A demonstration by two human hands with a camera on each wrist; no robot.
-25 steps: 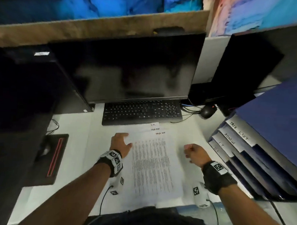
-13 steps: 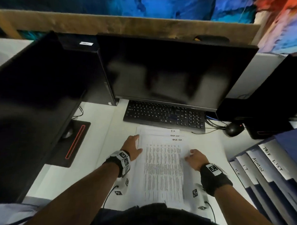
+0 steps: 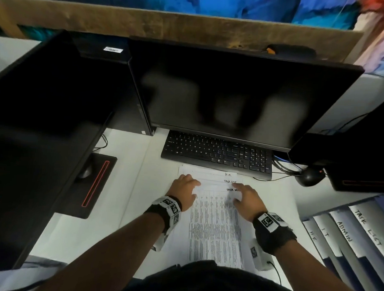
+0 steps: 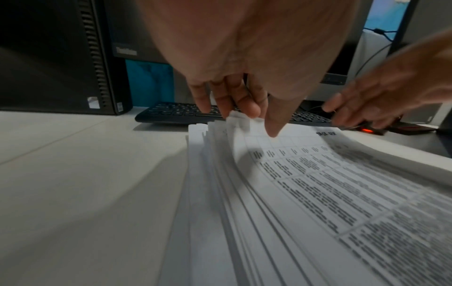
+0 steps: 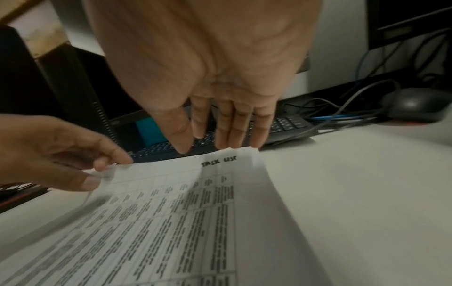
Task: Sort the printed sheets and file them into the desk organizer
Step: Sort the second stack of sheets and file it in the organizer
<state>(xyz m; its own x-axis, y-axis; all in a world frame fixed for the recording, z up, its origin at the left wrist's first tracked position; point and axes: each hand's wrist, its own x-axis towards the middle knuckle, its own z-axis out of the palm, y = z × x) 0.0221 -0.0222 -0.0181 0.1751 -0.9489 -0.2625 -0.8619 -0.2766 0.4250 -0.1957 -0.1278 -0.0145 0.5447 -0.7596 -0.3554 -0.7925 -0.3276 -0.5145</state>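
**Both hands at the far end of the paper stack**

Your stack of printed sheets point(image 3: 216, 224) lies flat on the smooth white desk point(image 3: 110, 207), near its front edge and just in front of the black keyboard point(image 3: 217, 153). The sheets are thin white paper printed with a dense grid of small text; their far ends are fanned, and handwritten headings "H.R." and "TASK LIST" show there. In the left wrist view the stack's left side shows many loose, uneven layers.

Your left hand point(image 3: 183, 194) is at the stack's far left corner. Its fingers point(image 4: 247, 104) are curled under the lifted corner of the top sheet point(image 5: 195, 193) with the thumb on top, pinching it so the paper bows upward. Your right hand point(image 3: 248, 200) is at the far right corner; its fingers point(image 5: 234, 131) point down, nearly straight and close together, with the tips at the sheet's far edge beside the "TASK LIST" heading. The thumb is near them, but whether it pinches the paper I cannot tell.

The desk organizer point(image 3: 353, 238) stands at the desk's right edge, a rack of slanted blue-grey trays with white tabs handwritten "HR", "IT", "ADMIN" and "TASK LIST". A rounded black mouse point(image 3: 309, 176) sits beyond it.
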